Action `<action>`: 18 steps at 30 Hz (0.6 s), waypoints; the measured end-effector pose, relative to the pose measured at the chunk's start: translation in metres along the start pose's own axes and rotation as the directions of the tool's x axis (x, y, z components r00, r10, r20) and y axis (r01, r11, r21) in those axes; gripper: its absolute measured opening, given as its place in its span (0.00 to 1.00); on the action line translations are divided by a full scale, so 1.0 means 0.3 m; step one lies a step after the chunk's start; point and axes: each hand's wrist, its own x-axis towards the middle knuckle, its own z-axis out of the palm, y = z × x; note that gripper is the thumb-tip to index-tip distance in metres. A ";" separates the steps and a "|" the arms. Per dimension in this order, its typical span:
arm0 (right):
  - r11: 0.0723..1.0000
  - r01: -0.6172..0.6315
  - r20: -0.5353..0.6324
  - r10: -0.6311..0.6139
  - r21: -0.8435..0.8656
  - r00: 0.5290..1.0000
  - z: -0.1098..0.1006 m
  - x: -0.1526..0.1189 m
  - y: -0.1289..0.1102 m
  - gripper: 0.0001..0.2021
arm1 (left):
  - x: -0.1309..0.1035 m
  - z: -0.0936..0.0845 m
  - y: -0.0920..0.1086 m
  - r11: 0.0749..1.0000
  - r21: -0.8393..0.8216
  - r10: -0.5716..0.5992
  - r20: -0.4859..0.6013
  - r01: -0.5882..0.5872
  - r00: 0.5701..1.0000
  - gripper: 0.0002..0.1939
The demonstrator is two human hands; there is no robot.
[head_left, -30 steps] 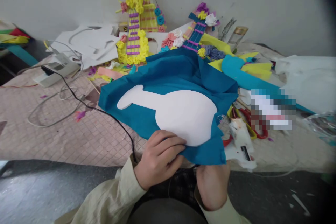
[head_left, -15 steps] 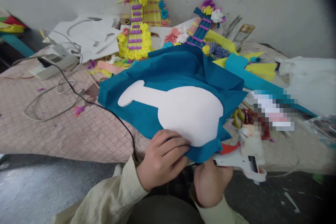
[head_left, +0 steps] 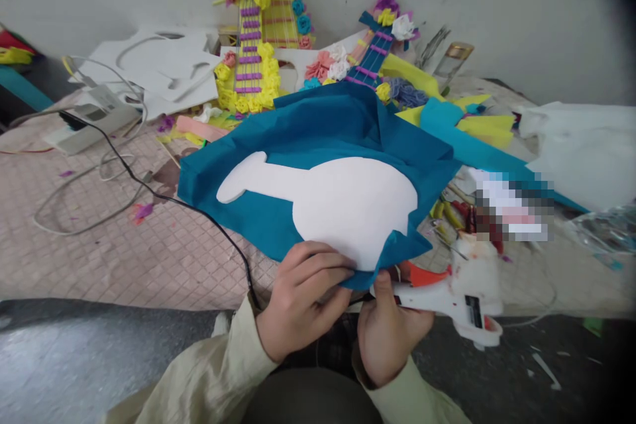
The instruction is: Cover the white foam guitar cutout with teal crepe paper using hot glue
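A white guitar-shaped foam cutout [head_left: 338, 202] lies on a sheet of teal crepe paper [head_left: 318, 132], both held up over the mat's near edge. My left hand [head_left: 303, 298] pinches the near edge of the teal paper folded over the cutout. My right hand [head_left: 390, 331] grips a white glue gun [head_left: 454, 291] with an orange trigger, its nozzle pointing left at the paper's lower edge beside my left fingers.
A pink quilted mat [head_left: 99, 245] carries a black cord [head_left: 163, 195], a white power strip [head_left: 84, 122], white foam offcuts [head_left: 159, 69], flower-decorated paper guitars [head_left: 251, 46], yellow and teal paper scraps [head_left: 472, 129] and scissors [head_left: 452, 215]. Grey floor lies at the near edge.
My right hand, which was under the paper's corner, has taken up the glue gun and swung its nozzle left to the paper's edge. The left hand keeps its pinch.
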 end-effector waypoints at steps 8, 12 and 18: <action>0.998 -0.008 -0.003 0.009 0.062 1.000 0.009 0.006 -0.011 0.19 | 0.018 -0.006 0.008 1.000 0.009 -0.026 0.000 0.026 1.000 0.10; 0.996 -0.077 0.023 0.076 0.051 0.997 0.013 0.023 -0.029 0.21 | 0.019 -0.010 0.003 1.000 0.016 0.010 0.020 -0.010 1.000 0.11; 0.984 -0.180 0.002 0.180 0.013 0.984 0.015 0.055 -0.050 0.23 | 0.017 -0.027 -0.001 0.998 0.045 0.051 0.042 -0.053 0.998 0.14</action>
